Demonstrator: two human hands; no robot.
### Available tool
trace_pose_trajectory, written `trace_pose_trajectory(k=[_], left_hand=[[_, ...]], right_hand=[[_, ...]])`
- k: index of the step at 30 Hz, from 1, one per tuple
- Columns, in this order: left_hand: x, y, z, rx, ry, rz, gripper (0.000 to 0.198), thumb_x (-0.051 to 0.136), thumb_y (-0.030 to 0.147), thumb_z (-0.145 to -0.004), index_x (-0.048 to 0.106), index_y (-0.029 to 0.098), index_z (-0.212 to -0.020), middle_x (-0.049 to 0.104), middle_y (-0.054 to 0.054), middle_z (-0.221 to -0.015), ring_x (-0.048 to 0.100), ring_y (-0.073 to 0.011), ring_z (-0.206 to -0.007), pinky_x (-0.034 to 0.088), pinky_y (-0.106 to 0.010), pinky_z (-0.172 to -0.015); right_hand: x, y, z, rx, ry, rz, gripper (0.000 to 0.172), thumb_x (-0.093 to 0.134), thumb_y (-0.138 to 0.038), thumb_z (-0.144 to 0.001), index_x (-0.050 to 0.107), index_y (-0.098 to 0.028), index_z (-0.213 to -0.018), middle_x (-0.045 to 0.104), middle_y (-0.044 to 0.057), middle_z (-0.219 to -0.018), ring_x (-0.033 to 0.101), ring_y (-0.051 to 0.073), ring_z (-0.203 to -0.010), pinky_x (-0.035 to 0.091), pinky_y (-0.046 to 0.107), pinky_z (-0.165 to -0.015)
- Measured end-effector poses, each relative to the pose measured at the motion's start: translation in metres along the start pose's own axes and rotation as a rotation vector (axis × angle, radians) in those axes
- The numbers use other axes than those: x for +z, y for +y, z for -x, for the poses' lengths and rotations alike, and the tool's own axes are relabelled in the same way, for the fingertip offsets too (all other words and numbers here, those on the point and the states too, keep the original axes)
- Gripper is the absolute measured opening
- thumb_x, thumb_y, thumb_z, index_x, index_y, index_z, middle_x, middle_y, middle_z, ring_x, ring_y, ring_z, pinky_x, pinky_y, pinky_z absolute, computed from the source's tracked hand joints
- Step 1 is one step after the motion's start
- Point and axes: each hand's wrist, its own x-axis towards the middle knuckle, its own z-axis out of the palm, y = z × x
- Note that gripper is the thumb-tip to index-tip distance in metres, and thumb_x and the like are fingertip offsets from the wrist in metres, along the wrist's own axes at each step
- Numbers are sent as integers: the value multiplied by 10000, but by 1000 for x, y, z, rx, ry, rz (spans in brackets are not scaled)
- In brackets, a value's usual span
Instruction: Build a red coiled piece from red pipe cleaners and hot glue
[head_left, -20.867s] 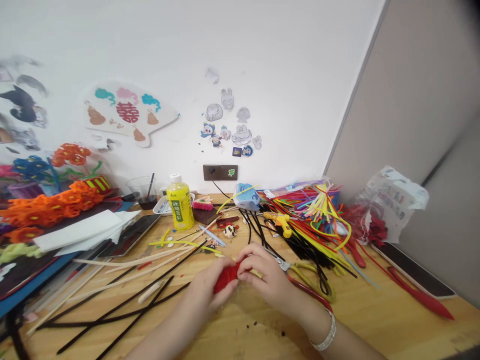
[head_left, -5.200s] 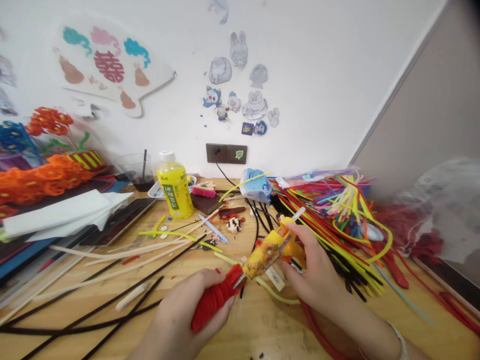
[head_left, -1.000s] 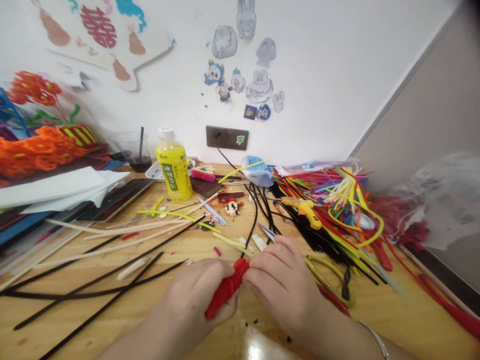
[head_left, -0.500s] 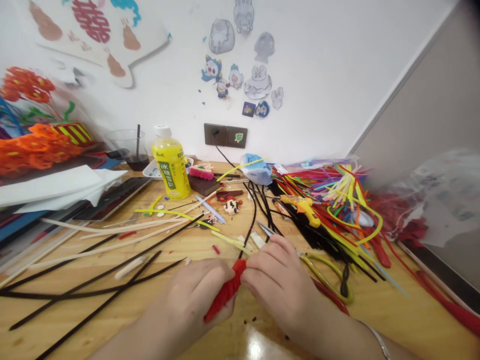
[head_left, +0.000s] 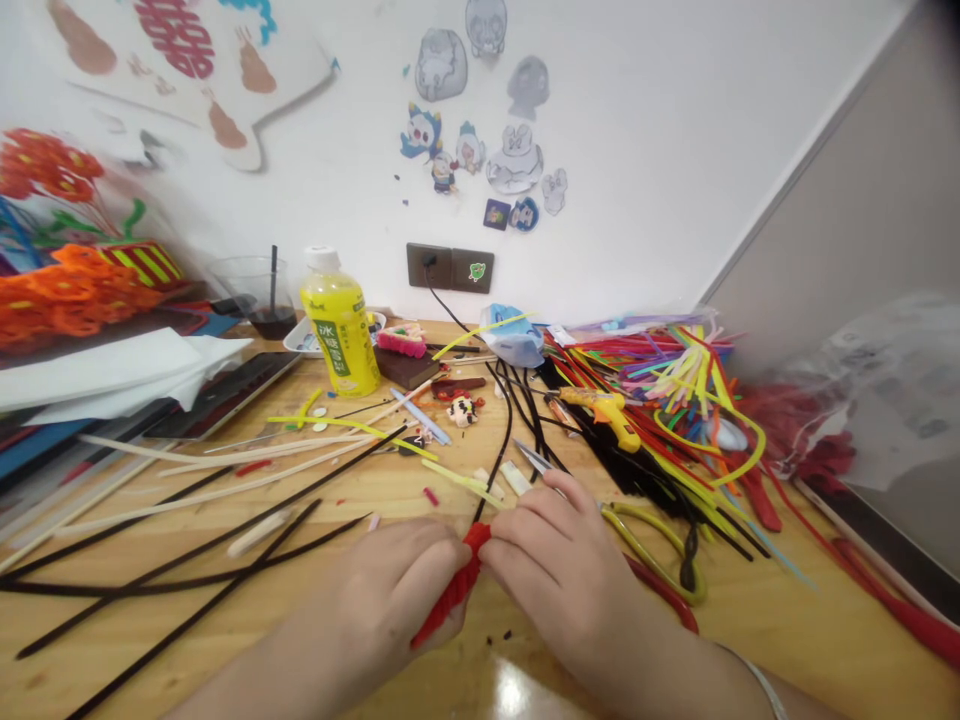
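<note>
Red fuzzy roll (head_left: 459, 585) sits over the surface (head_left: 300, 640), toward its near edge, wrapped in the grip of the left hand (head_left: 394, 580); its long axis slants from near left to far right, where the right hand (head_left: 566, 570) pinches the far end. Pliers (head_left: 636, 543) lie just beyond, then a yellow glue gun (head_left: 616, 420); a bottle (head_left: 341, 345) stands toward the back edge.

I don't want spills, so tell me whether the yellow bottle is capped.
Capped: its white cap sits on top of the upright bottle.
</note>
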Motion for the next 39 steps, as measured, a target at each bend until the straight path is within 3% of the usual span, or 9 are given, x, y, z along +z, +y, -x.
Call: trace_pose_trajectory(k=[13,23,28,34,39], left_hand=[[1,1,0,10,-32,7,136,441,59,-768,487,186,-775,608,2,-610,583,-131,-531,472,-208,-491],[4,1,4,-20,-46,40,123,458,98,-768,494,215,-785,615,19,-623,586,-125,-537,470,-204,-493],[7,-1,6,5,-86,51,125,473,80,-759,474,201,-792,603,6,-624,569,-128,-534,466,-210,-491],[11,-7,8,-122,-109,151,218,539,74,-665,479,222,-813,621,37,-640,585,-114,-543,457,-194,-518],[11,-9,8,-240,-43,139,212,546,103,-613,507,225,-783,638,48,-600,597,-109,-477,450,-185,-473]], right_hand=[[0,0,1,-21,-12,33,350,295,-105,-925,601,-152,-763,621,37,-728,471,170,-716,298,403,-861],[0,0,3,-44,-25,54,311,343,-89,-900,587,-153,-718,612,40,-734,457,172,-713,311,418,-854],[-1,-2,2,-59,-96,92,322,329,-85,-896,573,-161,-700,594,36,-713,444,171,-694,300,422,-861],[-5,6,-1,58,-102,-172,211,449,-172,-896,593,-183,-742,614,21,-720,476,156,-715,362,342,-738],[-11,14,-4,183,-22,-347,103,539,-188,-851,609,-170,-777,615,29,-779,504,155,-748,386,306,-701]])
